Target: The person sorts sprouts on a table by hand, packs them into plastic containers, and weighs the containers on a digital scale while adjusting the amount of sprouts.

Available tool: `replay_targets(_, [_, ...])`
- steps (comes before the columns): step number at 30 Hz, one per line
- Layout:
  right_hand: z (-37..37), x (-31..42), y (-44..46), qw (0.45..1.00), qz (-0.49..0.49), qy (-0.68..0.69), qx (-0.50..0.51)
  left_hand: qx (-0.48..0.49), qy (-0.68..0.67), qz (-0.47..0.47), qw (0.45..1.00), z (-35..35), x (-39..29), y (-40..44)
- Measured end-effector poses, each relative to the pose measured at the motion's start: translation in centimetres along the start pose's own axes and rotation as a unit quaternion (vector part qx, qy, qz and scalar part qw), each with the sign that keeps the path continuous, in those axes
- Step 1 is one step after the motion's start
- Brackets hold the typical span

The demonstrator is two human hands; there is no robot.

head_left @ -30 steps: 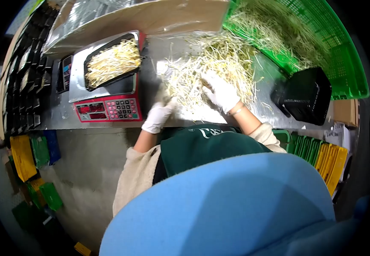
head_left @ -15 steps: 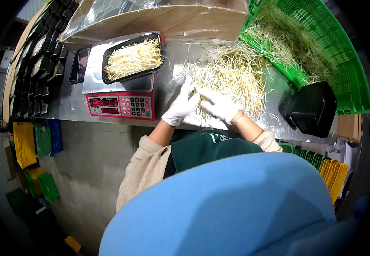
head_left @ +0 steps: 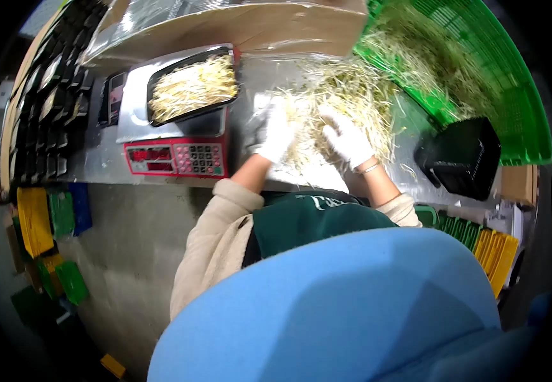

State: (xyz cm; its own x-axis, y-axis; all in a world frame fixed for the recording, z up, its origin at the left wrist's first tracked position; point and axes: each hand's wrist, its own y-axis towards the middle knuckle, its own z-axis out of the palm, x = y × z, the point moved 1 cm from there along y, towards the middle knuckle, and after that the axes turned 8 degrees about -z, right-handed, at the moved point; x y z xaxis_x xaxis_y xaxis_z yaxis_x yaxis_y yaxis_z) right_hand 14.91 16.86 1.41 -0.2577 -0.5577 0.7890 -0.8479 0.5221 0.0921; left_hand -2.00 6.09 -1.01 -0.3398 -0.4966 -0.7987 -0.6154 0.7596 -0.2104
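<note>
Both hands wear white gloves. My left hand (head_left: 276,135) is at the left edge of a loose heap of bean sprouts (head_left: 358,95); it is blurred and its fingers cannot be made out well. My right hand (head_left: 347,139) rests on the near side of the heap, thumb and fingers apart, nothing seen in its grip. Left of the heap, a black tray (head_left: 193,87) full of sprouts lies slightly tilted on a red scale (head_left: 177,158) with a metal plate.
A green crate (head_left: 517,102) with more sprouts stands at the back right, beside stacked black trays (head_left: 460,158). Many black trays (head_left: 50,108) line the far left. A cardboard box (head_left: 244,32) with plastic wrap is behind the scale. A phone (head_left: 113,99) lies left of the scale.
The hands were apart a second ago, met at the heap's near edge half a second ago, and are now apart again, with my right hand farther right. The view has shifted slightly.
</note>
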Motion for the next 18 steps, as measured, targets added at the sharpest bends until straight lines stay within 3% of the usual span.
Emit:
replay_targets(2, [-4.2,-0.4,-0.6,0.978,0.069,0.176,-0.091,-0.059,-0.115,0.076,0.989,-0.8,3.1,0.7])
replay_targets(3, [-6.0,-1.8,-1.1,0.973,0.080,0.176,-0.123,-0.030,-0.158,0.102,0.982,-3.0,2.5,-0.1])
replay_targets(4, [-7.9,-1.8,-1.6,0.959,0.147,0.202,-0.134,0.069,-0.163,0.036,0.984,-4.4,3.5,1.3])
replay_targets(5, [-9.3,-1.3,-2.1,0.949,0.150,0.221,-0.165,0.162,-0.152,-0.034,0.974,-6.0,4.4,2.5])
replay_targets(6, [-10.0,-1.0,-2.4,0.939,0.150,0.243,-0.193,0.085,-0.333,-0.044,0.938,-5.7,3.4,0.8])
replay_targets(8, [-10.4,-1.7,-2.6,0.931,0.131,0.275,-0.203,0.159,-0.319,-0.113,0.927,-7.6,4.0,0.3])
replay_targets(10, [-10.1,-2.1,-2.4,0.927,0.123,0.276,-0.223,0.110,-0.319,-0.109,0.935,-7.0,4.3,-0.3])
replay_targets(11, [-9.8,-2.1,-2.3,0.926,0.124,0.279,-0.222,0.061,-0.321,-0.103,0.939,-6.8,4.7,-0.5])
replay_targets(16, [-6.4,-1.3,-0.7,0.976,0.057,0.156,-0.139,0.030,-0.287,-0.097,0.953,-5.9,8.0,-0.3])
replay_targets(18, [-1.8,-0.6,0.1,0.999,0.025,0.023,-0.025,0.023,-0.300,-0.087,0.950,-5.3,9.2,-0.2])
